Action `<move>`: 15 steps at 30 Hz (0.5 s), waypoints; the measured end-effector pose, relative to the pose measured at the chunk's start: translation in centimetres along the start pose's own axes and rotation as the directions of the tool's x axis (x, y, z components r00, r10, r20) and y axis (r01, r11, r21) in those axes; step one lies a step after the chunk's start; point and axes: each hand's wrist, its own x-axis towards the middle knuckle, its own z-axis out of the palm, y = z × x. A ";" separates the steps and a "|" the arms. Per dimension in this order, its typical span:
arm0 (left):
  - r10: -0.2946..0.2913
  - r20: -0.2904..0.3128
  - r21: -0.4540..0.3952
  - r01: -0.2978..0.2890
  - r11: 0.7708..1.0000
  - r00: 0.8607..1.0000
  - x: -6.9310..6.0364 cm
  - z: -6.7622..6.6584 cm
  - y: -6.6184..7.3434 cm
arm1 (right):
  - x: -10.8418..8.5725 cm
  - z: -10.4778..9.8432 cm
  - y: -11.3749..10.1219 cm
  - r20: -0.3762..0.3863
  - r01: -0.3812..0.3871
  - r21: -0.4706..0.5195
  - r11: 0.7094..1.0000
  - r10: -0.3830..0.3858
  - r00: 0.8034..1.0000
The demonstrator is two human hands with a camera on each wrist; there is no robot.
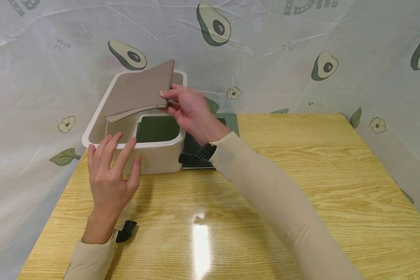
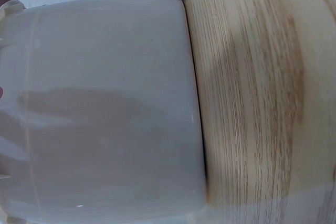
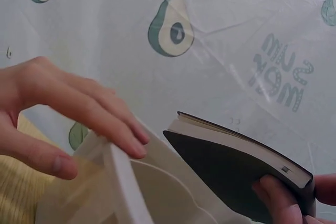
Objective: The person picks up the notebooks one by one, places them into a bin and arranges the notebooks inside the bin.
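My right hand (image 1: pixel 193 111) pinches a taupe notebook (image 1: pixel 140 89) by one edge, thumb on the upper cover and fingers beneath. The notebook is tilted over a white plastic bin (image 1: pixel 161 160), its pages slightly fanned; its underside looks dark in the right wrist view. A thin pale ribbon hangs below it into the bin. Inside the bin a dark green notebook (image 1: pixel 157 128) is visible. My left hand (image 1: pixel 112 181) is at the bin's near rim with fingers spread; in the right wrist view its fingertips (image 3: pixel 137 148) reach over the rim. The bin's side wall (image 2: pixel 115 66) fills much of the left wrist view.
Right of the bin lie a black notebook or folder (image 1: pixel 193 144) and a grey-green one (image 1: pixel 233 123), partly hidden by my right wrist. The wooden table (image 1: pixel 301 163) stretches to the right. A patterned sheet (image 1: pixel 259 58) hangs behind.
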 end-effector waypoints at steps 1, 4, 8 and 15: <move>0.000 0.002 0.001 0.000 1.000 1.000 0.0 0.0 0.0 | 0.0 -0.1 0.2 -0.007 -0.003 -0.010 1.000 0.003 1.000; 0.001 0.008 0.004 -0.001 1.000 1.000 0.0 -0.1 0.0 | 0.2 -0.2 0.7 -0.029 -0.020 -0.042 0.999 0.019 0.999; 0.001 0.014 0.008 -0.001 1.000 1.000 0.0 -0.1 0.0 | 0.3 -0.2 1.2 -0.062 -0.050 -0.089 0.995 0.045 0.997; -0.007 0.034 0.020 0.006 1.000 0.999 0.0 -0.2 0.0 | 0.3 0.2 1.5 -0.089 -0.067 -0.198 0.978 0.050 0.995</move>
